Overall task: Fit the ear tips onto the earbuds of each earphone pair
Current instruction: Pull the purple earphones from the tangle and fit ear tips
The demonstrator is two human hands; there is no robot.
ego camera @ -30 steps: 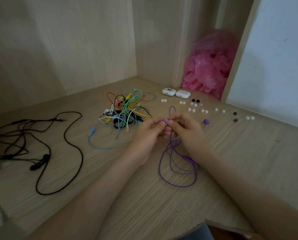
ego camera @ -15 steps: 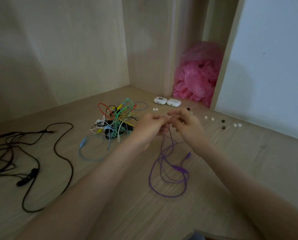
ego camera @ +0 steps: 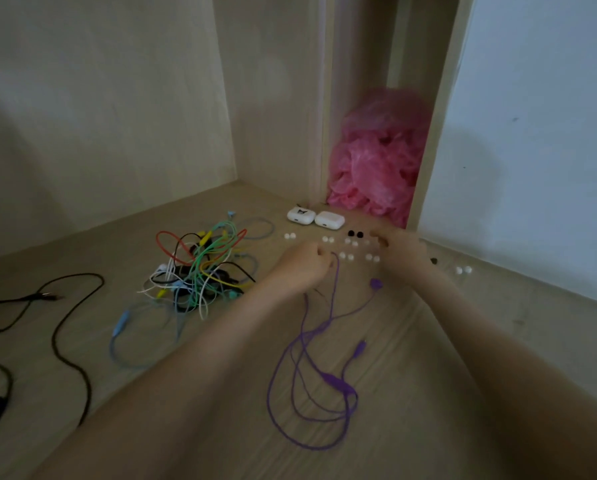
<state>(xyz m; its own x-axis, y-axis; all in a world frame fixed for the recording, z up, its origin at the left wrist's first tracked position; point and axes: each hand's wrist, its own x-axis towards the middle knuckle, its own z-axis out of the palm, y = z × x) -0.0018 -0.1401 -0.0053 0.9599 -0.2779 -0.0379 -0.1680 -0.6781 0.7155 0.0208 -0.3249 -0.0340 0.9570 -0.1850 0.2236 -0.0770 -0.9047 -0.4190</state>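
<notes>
The purple earphones (ego camera: 335, 381) lie looped on the wooden floor between my forearms. One purple earbud (ego camera: 376, 283) rests on the floor. My left hand (ego camera: 302, 268) grips the other strand near its top end, and the bud there is hidden in my fingers. Several small white ear tips (ego camera: 346, 256) sit in pairs in front of my hands, with a black pair (ego camera: 355, 233) behind them. My right hand (ego camera: 402, 252) hovers over the tips with curled fingertips. It is blurred, and I cannot make out whether it pinches one.
A tangle of coloured earphones (ego camera: 203, 265) lies left of my left hand, with a light blue cable (ego camera: 134, 341) beside it. Black earphones (ego camera: 65, 306) sprawl at far left. Two white charging cases (ego camera: 301, 215) and a pink plastic bag (ego camera: 376, 168) stand behind the tips.
My hands have come apart. The right hand let go of the purple earbud and moved right and forward over the ear tips, while the left keeps hold of the purple strand.
</notes>
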